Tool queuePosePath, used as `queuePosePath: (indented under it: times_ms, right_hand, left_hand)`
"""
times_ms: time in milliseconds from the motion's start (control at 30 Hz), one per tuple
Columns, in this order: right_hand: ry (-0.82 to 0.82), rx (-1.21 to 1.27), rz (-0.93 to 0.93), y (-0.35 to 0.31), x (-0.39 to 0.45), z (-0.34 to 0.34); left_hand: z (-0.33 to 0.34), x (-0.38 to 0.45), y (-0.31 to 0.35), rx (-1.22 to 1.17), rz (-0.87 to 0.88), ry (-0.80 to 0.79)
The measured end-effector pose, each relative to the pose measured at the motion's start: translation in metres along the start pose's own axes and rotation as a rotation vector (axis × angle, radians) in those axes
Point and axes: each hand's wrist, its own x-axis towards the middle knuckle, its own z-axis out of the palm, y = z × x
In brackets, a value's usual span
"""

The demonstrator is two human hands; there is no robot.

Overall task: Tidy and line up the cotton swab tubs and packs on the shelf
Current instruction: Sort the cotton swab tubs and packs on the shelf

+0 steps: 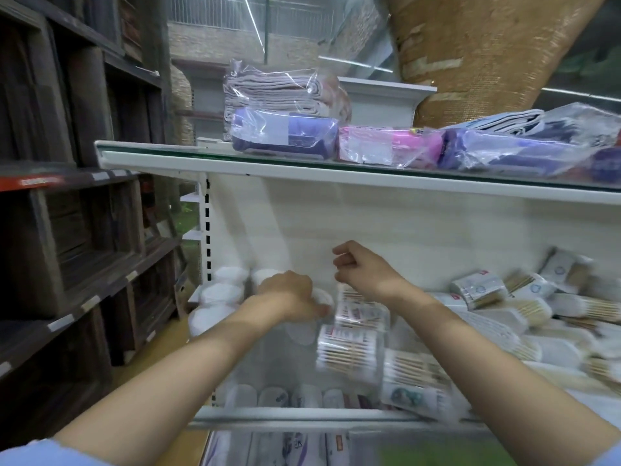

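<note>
Okay, head view only, and it's blurry low down. Your left hand is down on the shelf, fingers curled over a white tub at the back; the grip looks closed on it, though blur hides the fingertips. Your right hand is raised just above a roll pack, fingers curled in a loose fist, and I can't tell if it pinches anything. Hands are near each other, not touching.

More white tubs stand in a column at the shelf's far left, against the perforated upright. A second roll pack sits just in front of the first, wooden sticks showing through the wrap. A third pack lies tilted beside it toward the front edge. Right of your right forearm, a loose heap of swab packs lies at mixed angles, some stacked on others. Small round tubs line up along the front rail, blurred.

Above, the top shelf carries bagged goods: a purple pack, folded cloth in plastic on top of it, a pink pack beside it, and more purple bags to the right. Dark wooden shelving stands at left. Light blue sleeves show at the bottom corners.
</note>
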Motion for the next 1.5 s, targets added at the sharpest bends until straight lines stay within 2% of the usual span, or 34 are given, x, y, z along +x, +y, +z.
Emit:
queuePosePath:
  times_ms: [100, 200, 300, 400, 500, 667, 867, 1067, 1167, 1233, 1267, 1367, 1500]
  right_hand:
    - [0.019, 0.050, 0.008, 0.010, -0.008, -0.009]
    - [0.045, 0.131, 0.017, 0.021, -0.014, -0.015]
    - [0.066, 0.224, 0.018, 0.027, -0.020, -0.019]
    - [-0.024, 0.299, 0.024, 0.026, -0.025, -0.019]
    - [-0.128, 0.521, 0.004, 0.018, -0.031, -0.018]
    - [-0.195, 0.721, -0.042, 0.015, -0.044, -0.022]
    - [-0.288, 0.856, -0.067, 0.015, -0.050, -0.022]
    - [-0.270, 0.855, -0.096, 0.019, -0.055, -0.024]
    - [-0.164, 0.795, -0.103, 0.019, -0.057, -0.026]
    - [-0.063, 0.707, -0.100, 0.018, -0.057, -0.025]
    - [-0.024, 0.655, -0.098, 0.018, -0.058, -0.024]
    - [0.039, 0.551, -0.088, 0.016, -0.060, -0.021]
    - [0.011, 0.600, -0.073, 0.014, -0.062, -0.025]
  left_hand:
    - [0.004, 0.003, -0.002, -0.029, -0.005, 0.021]
    - [0.002, -0.003, -0.003, -0.163, -0.037, 0.154]
    - [-0.001, -0.009, -0.007, -0.373, -0.007, 0.343]
    - [-0.004, -0.017, -0.005, -0.655, 0.083, 0.456]
    - [-0.006, -0.027, 0.002, -0.949, 0.168, 0.385]
    - [-0.012, -0.044, 0.001, -1.353, 0.226, 0.303]
    - [-0.009, -0.050, 0.001, -1.411, 0.283, 0.312]
    - [-0.009, -0.051, 0.003, -1.410, 0.291, 0.308]
    - [-0.006, -0.050, 0.008, -1.319, 0.202, 0.491]
    - [-0.004, -0.052, 0.016, -1.151, 0.112, 0.656]
    - [-0.004, -0.055, 0.022, -1.044, 0.092, 0.688]
    - [0.000, -0.062, 0.035, -0.823, 0.122, 0.584]
    - [-0.008, -0.053, 0.036, -0.819, 0.017, 0.475]
